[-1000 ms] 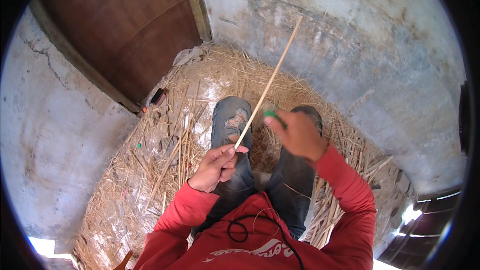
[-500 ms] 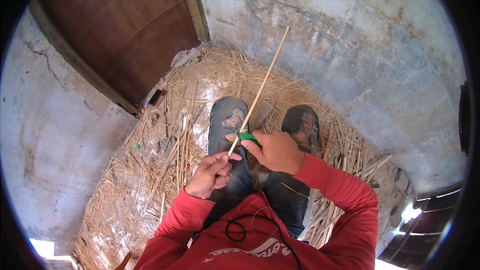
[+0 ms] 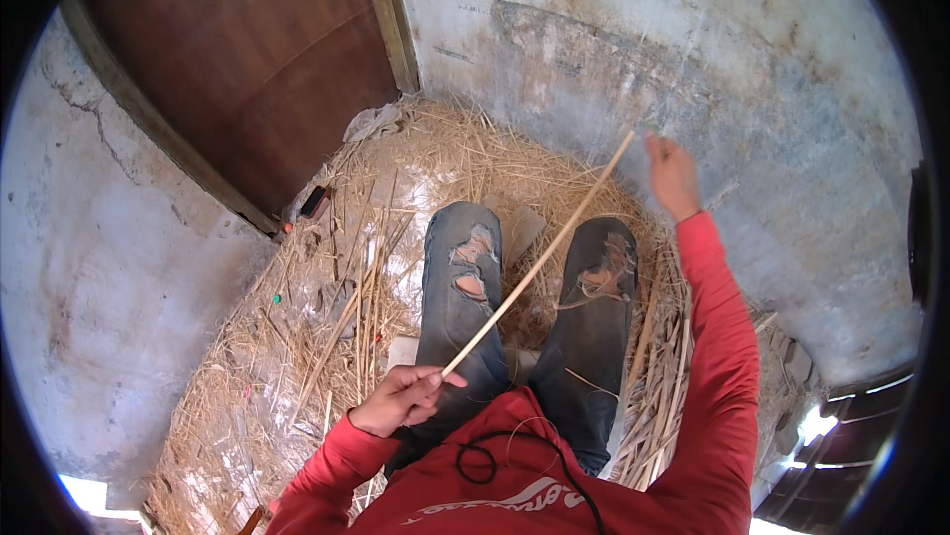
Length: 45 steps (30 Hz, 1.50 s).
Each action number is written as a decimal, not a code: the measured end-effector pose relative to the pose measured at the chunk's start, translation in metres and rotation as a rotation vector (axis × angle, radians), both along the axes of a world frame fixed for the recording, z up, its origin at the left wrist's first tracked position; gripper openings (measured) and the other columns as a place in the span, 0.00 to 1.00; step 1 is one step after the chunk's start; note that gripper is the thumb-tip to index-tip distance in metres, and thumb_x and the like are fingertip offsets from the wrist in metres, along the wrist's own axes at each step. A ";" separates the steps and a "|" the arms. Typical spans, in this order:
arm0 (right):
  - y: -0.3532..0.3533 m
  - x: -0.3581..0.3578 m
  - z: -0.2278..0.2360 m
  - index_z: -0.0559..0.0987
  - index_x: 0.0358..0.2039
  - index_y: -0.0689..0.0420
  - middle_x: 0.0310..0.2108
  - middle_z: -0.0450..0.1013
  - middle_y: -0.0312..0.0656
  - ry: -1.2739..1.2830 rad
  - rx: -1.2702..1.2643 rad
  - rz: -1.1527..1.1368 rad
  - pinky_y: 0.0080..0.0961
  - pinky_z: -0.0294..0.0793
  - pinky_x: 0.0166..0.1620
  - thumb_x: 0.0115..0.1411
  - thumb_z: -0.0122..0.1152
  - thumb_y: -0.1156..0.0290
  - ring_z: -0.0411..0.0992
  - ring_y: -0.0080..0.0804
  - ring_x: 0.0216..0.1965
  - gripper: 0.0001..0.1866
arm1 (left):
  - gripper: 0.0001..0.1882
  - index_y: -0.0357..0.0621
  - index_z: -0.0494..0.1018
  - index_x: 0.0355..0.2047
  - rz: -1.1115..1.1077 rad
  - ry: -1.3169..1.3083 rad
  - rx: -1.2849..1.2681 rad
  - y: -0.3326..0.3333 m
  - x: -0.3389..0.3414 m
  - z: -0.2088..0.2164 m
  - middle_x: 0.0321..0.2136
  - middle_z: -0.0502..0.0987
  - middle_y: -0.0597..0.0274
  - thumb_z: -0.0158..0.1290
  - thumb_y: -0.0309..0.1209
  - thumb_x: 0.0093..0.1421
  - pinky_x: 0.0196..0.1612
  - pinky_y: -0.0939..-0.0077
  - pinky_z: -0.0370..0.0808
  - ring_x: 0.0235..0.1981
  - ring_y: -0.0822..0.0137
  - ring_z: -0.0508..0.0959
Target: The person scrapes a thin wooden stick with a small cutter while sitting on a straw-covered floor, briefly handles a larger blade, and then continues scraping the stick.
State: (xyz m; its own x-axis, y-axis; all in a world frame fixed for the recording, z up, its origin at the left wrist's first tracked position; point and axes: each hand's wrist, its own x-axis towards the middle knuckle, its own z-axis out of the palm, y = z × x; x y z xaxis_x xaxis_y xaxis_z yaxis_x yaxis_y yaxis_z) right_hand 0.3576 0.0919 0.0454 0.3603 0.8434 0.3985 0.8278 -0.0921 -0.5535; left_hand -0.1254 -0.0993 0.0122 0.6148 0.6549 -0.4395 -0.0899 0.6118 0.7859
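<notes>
In the head view, one thin pale stick (image 3: 540, 260) slants from the lower middle of the frame to right of the upper centre; its near end sits in the left hand (image 3: 404, 400), thumb and fingers pinching it. The far tip ends just beside the right hand (image 3: 674, 179), whose fingers look bunched; a blur at their tips leaves me unable to tell what they pinch.

Two legs in ripped jeans (image 3: 589, 347) fill the centre, the stick crossing over the left one. Upper left: one brown door (image 3: 257, 60), one small dark block (image 3: 315, 202) near it. Straw (image 3: 465, 139) litters the floor; loose strips (image 3: 661, 406), too many to count, lie right of the legs. A stained wall (image 3: 792, 139) rises behind the right hand.
</notes>
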 end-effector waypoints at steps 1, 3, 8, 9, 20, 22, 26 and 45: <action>0.003 0.017 0.005 0.82 0.41 0.64 0.28 0.74 0.64 -0.003 -0.004 -0.078 0.51 0.71 0.37 0.71 0.44 0.44 0.73 0.64 0.31 0.32 | 0.20 0.33 0.73 0.53 0.025 0.025 0.012 0.000 -0.007 -0.001 0.20 0.57 0.76 0.43 0.38 0.75 0.17 0.83 0.50 0.14 0.82 0.53; 0.005 0.033 0.015 0.81 0.40 0.64 0.26 0.73 0.62 -0.013 0.003 -0.080 0.49 0.70 0.36 0.71 0.46 0.45 0.73 0.62 0.29 0.31 | 0.20 0.32 0.73 0.53 0.089 0.032 0.015 0.000 -0.007 -0.004 0.19 0.56 0.76 0.44 0.38 0.75 0.17 0.83 0.49 0.14 0.82 0.52; -0.013 -0.022 0.040 0.78 0.30 0.64 0.22 0.71 0.59 -0.013 0.010 0.069 0.47 0.69 0.33 0.70 0.49 0.47 0.72 0.58 0.26 0.29 | 0.19 0.33 0.73 0.53 0.172 -0.014 0.006 0.022 0.003 -0.005 0.20 0.56 0.76 0.43 0.37 0.75 0.18 0.83 0.49 0.15 0.82 0.52; -0.013 -0.028 0.039 0.78 0.29 0.64 0.21 0.71 0.58 -0.035 -0.006 0.095 0.47 0.69 0.33 0.70 0.50 0.47 0.72 0.58 0.25 0.29 | 0.19 0.33 0.73 0.53 0.170 -0.023 0.010 0.026 0.007 -0.005 0.20 0.56 0.76 0.43 0.37 0.75 0.18 0.83 0.49 0.15 0.82 0.52; -0.030 -0.062 0.047 0.77 0.27 0.60 0.18 0.72 0.53 -0.272 -0.127 0.217 0.49 0.69 0.29 0.68 0.54 0.49 0.74 0.56 0.24 0.25 | 0.18 0.35 0.73 0.53 0.219 -0.019 0.131 0.045 0.032 0.002 0.20 0.56 0.76 0.44 0.37 0.74 0.19 0.84 0.49 0.16 0.82 0.53; -0.037 -0.069 0.045 0.76 0.26 0.59 0.17 0.71 0.52 -0.318 -0.093 0.263 0.48 0.69 0.28 0.68 0.55 0.49 0.73 0.55 0.22 0.24 | 0.18 0.35 0.73 0.53 0.251 0.014 0.135 0.047 0.036 0.002 0.20 0.56 0.76 0.44 0.37 0.74 0.19 0.83 0.49 0.15 0.81 0.54; -0.050 -0.080 0.035 0.76 0.27 0.58 0.15 0.70 0.51 -0.304 -0.051 0.414 0.48 0.68 0.26 0.66 0.58 0.50 0.72 0.55 0.20 0.23 | 0.17 0.36 0.73 0.53 0.268 -0.032 0.142 0.053 0.045 0.004 0.20 0.57 0.76 0.44 0.36 0.74 0.19 0.84 0.50 0.15 0.81 0.55; -0.114 -0.164 0.026 0.78 0.30 0.55 0.15 0.74 0.48 -0.373 -0.101 0.655 0.44 0.73 0.22 0.63 0.58 0.49 0.75 0.49 0.18 0.21 | 0.11 0.37 0.77 0.33 0.342 0.135 0.573 0.094 0.119 0.011 0.22 0.70 0.77 0.55 0.33 0.69 0.26 0.85 0.59 0.24 0.85 0.64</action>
State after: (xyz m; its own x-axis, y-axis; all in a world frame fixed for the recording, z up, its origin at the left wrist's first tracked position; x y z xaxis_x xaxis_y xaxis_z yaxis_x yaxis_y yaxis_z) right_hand 0.1940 -0.0222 0.0710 -0.3705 0.8772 0.3054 0.8611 0.4476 -0.2409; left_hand -0.0068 -0.0051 0.0233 0.2961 0.9549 -0.0236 -0.0824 0.0502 0.9953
